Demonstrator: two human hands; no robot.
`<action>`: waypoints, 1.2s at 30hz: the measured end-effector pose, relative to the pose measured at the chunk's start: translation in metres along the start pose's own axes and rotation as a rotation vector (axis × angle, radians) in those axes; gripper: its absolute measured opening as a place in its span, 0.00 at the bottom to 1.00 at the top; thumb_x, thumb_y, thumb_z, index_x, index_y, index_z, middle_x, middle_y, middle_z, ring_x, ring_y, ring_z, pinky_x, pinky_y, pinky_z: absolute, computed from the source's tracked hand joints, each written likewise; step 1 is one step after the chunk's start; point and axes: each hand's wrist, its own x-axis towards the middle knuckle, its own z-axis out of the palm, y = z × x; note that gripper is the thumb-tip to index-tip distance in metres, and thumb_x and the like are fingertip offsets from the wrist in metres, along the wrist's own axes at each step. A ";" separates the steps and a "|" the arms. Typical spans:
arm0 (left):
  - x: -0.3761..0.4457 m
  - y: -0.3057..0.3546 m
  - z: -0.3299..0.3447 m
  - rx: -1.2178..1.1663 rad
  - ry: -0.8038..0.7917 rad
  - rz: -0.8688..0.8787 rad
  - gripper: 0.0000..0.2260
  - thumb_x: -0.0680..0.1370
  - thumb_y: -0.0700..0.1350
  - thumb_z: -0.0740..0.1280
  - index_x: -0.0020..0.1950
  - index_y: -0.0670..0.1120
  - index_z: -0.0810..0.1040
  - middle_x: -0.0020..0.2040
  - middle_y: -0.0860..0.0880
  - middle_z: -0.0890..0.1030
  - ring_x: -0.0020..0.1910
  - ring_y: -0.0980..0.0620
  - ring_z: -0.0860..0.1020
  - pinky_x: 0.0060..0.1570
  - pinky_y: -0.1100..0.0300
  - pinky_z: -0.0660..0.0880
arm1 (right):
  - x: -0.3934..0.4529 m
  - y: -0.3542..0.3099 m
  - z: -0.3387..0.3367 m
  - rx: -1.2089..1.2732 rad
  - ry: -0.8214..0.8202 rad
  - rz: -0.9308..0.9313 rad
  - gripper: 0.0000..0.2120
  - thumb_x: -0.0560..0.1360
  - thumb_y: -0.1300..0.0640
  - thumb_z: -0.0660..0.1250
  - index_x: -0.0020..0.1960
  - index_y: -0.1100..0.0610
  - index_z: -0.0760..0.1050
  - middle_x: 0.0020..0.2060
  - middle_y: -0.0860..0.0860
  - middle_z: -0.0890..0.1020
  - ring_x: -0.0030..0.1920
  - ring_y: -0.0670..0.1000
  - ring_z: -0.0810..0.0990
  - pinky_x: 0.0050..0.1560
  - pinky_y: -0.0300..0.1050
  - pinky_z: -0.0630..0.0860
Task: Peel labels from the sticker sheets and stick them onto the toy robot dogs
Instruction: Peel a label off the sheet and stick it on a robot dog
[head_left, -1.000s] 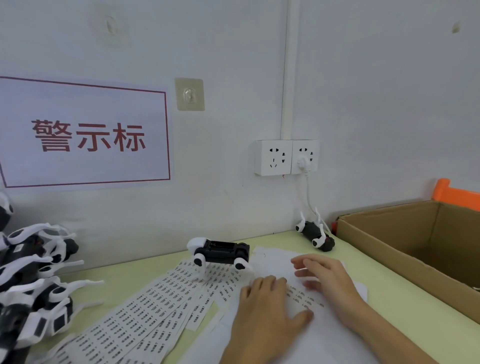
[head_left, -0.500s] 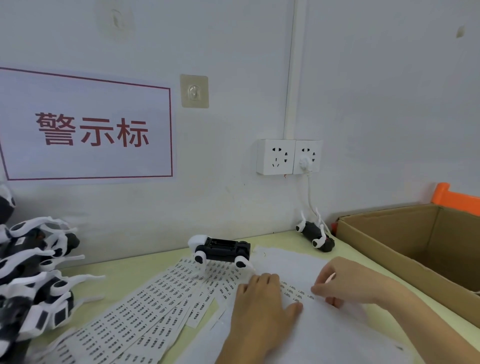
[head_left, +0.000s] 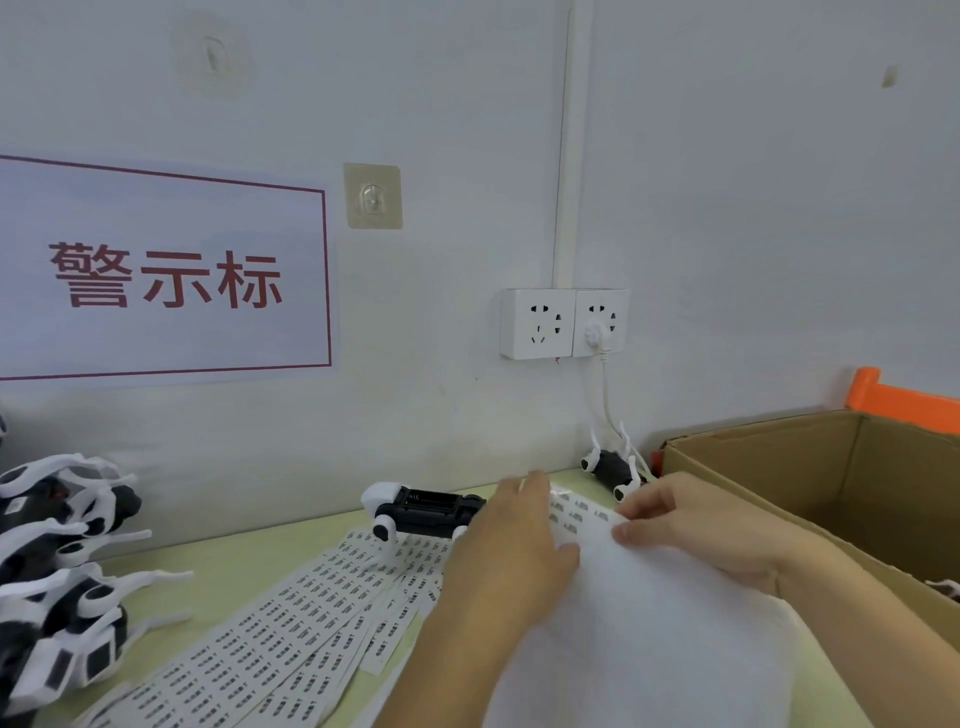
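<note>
Both hands hold a large white sticker sheet (head_left: 649, 634) up off the table, its top rows of small printed labels (head_left: 571, 512) facing me. My left hand (head_left: 509, 556) grips the sheet's left edge, fingers behind it and thumb on the front. My right hand (head_left: 701, 530) pinches the sheet near its top right edge. Just beyond my left hand, a black and white toy robot dog (head_left: 421, 512) lies on the table. A second dog (head_left: 613, 467) lies by the wall under the socket.
More sticker sheets (head_left: 280, 629) fan out over the pale green table (head_left: 234, 561). A pile of robot dogs (head_left: 57, 571) fills the left edge. An open cardboard box (head_left: 831, 467) stands at the right. A wall socket (head_left: 563, 323) has a white cable hanging down.
The sheet lay flat under both hands; the right hand curled into a pinch on it, and now both hands have lifted it toward me.
</note>
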 end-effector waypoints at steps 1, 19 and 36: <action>0.000 0.006 -0.007 -0.036 0.087 0.052 0.18 0.79 0.51 0.67 0.67 0.55 0.68 0.63 0.55 0.70 0.62 0.52 0.71 0.58 0.55 0.72 | -0.003 -0.006 -0.003 0.020 0.015 -0.036 0.07 0.77 0.58 0.71 0.42 0.53 0.86 0.41 0.51 0.87 0.40 0.47 0.85 0.41 0.38 0.78; -0.009 0.053 -0.061 -0.413 0.646 0.518 0.08 0.73 0.39 0.76 0.50 0.46 0.82 0.49 0.54 0.80 0.52 0.57 0.77 0.52 0.73 0.69 | -0.060 -0.079 -0.011 0.226 0.361 -0.590 0.06 0.73 0.55 0.72 0.44 0.57 0.84 0.40 0.58 0.86 0.42 0.53 0.85 0.47 0.49 0.79; -0.011 0.056 -0.056 -0.408 0.543 0.443 0.06 0.75 0.44 0.68 0.45 0.45 0.84 0.39 0.50 0.84 0.40 0.51 0.83 0.42 0.50 0.82 | -0.063 -0.088 -0.001 -0.042 0.485 -0.568 0.09 0.74 0.56 0.72 0.39 0.45 0.87 0.36 0.57 0.86 0.44 0.66 0.82 0.42 0.61 0.79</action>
